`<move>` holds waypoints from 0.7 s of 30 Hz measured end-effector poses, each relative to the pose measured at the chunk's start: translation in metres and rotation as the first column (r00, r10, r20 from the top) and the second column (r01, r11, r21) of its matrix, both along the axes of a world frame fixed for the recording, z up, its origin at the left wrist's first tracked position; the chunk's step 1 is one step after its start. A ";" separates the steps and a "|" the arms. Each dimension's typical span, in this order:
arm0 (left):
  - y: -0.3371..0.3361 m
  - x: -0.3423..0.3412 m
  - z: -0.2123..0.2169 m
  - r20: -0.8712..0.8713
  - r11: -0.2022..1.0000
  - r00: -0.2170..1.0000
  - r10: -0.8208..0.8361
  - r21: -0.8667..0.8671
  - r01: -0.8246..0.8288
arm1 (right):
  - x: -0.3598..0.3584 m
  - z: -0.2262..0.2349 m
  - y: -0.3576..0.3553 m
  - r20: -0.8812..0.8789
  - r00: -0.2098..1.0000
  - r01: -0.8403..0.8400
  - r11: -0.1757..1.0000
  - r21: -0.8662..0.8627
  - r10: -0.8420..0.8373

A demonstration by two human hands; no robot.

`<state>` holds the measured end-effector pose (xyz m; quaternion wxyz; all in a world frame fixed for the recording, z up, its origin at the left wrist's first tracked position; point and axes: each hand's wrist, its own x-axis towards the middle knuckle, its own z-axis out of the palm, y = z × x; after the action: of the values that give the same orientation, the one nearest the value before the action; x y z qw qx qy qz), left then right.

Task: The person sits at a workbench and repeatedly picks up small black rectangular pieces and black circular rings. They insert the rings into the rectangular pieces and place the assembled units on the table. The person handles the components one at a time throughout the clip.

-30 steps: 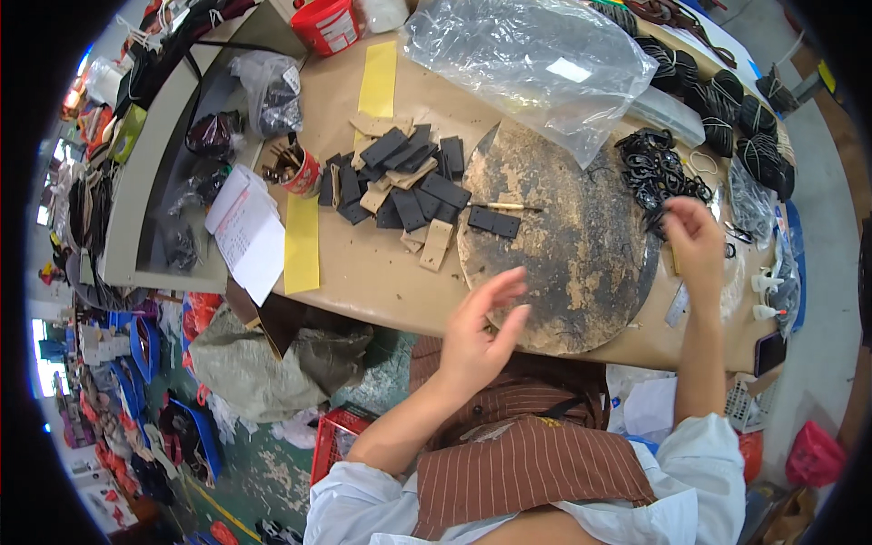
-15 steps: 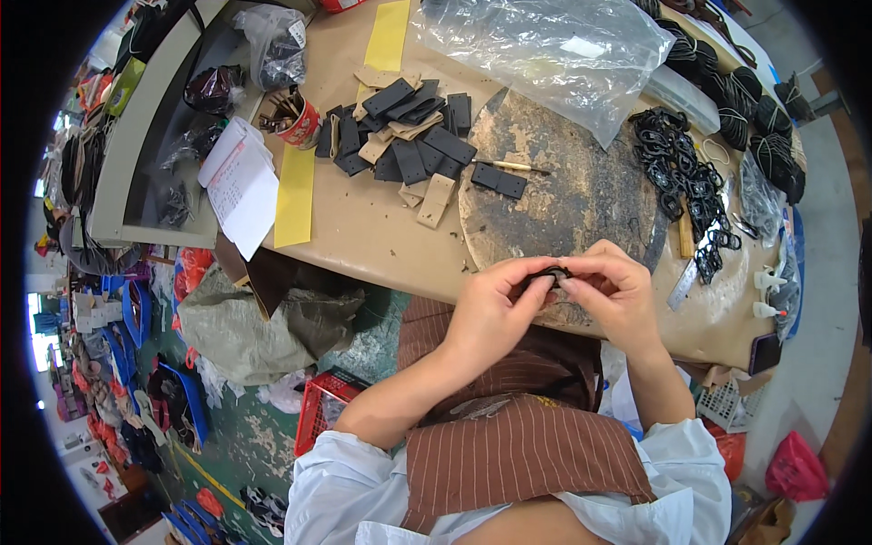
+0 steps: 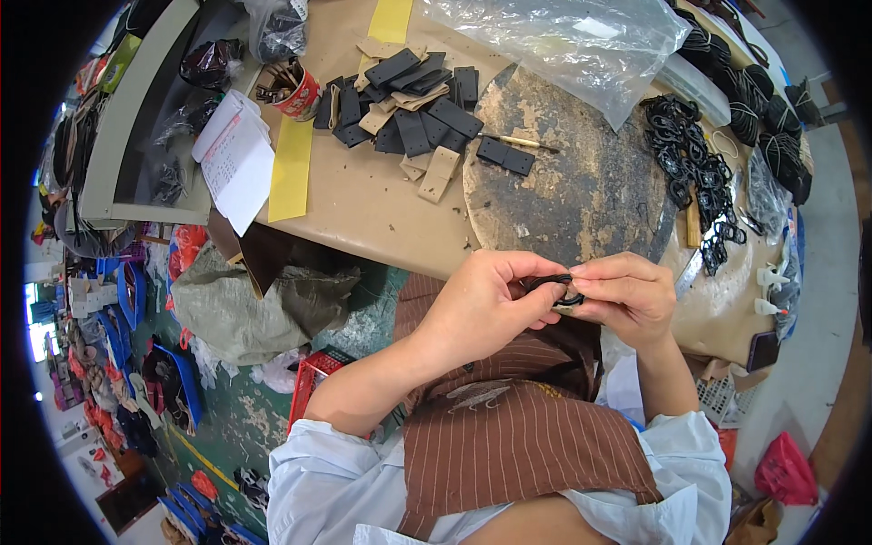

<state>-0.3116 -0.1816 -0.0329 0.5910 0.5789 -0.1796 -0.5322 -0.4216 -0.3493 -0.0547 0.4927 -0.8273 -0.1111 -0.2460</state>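
Fingers (image 3: pixel 530 263) of the left hand (image 3: pixel 490 295) and right hand (image 3: pixel 633 292) pinched a small black loop (image 3: pixel 569 301) by the surface's (image 3: pixel 381 222) near edge, probably light, smooth and flexible, best held at opposite sides.

A: Carrier?
B: One worktable (image 3: pixel 381 227), brown-topped; one round board (image 3: pixel 599 195), surface worn.
A: On the board?
B: One black tab (image 3: pixel 506 156), rectangular; one slim pale-handled tool (image 3: pixel 516 142).
A: Table, left of it?
B: Heap of black and tan tabs (image 3: pixel 392 133); red cup (image 3: pixel 302 104) of tools; yellow strip (image 3: pixel 291 173).
A: Right?
B: Heap of black loops (image 3: pixel 679 150); dark phone (image 3: pixel 763 351) by the edge.
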 end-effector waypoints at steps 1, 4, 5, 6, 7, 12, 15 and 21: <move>0.000 0.001 0.000 0.011 1.000 1.000 -0.013 0.005 0.013 | 0.000 -0.002 0.000 0.014 1.000 0.006 1.000 -0.007 -0.006; 0.000 -0.001 -0.007 0.045 1.000 0.999 0.004 0.013 -0.004 | -0.003 -0.007 0.007 0.013 0.997 0.073 0.997 -0.026 -0.072; -0.001 -0.007 -0.011 0.032 0.987 0.989 0.142 -0.082 -0.139 | -0.004 -0.010 0.011 0.034 0.991 0.131 0.991 -0.029 -0.130; -0.004 -0.018 -0.018 0.006 0.947 0.961 0.276 -0.174 -0.271 | -0.005 -0.013 0.018 0.055 0.981 0.189 0.982 -0.031 -0.187; -0.005 -0.026 -0.026 -0.031 0.881 0.916 0.401 -0.260 -0.395 | -0.006 -0.017 0.024 0.077 0.967 0.246 0.969 -0.030 -0.244; 0.006 -0.021 -0.040 -0.187 0.944 0.944 0.273 -0.135 -0.300 | -0.015 -0.017 0.033 -0.134 0.975 0.199 0.964 0.176 -0.177; 0.017 -0.012 -0.031 -0.043 0.991 0.994 0.105 -0.079 -0.108 | 0.001 0.008 0.006 -0.291 0.951 -0.060 0.986 0.155 0.104; 0.021 -0.001 -0.025 0.003 0.990 0.992 -0.124 -0.061 0.124 | 0.004 0.005 -0.010 -0.289 0.883 -0.320 0.924 0.210 0.371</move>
<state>-0.3122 -0.1605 -0.0582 0.5744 0.5481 -0.2310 -0.5624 -0.4174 -0.3592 -0.0493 0.6032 -0.7820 -0.1551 -0.0230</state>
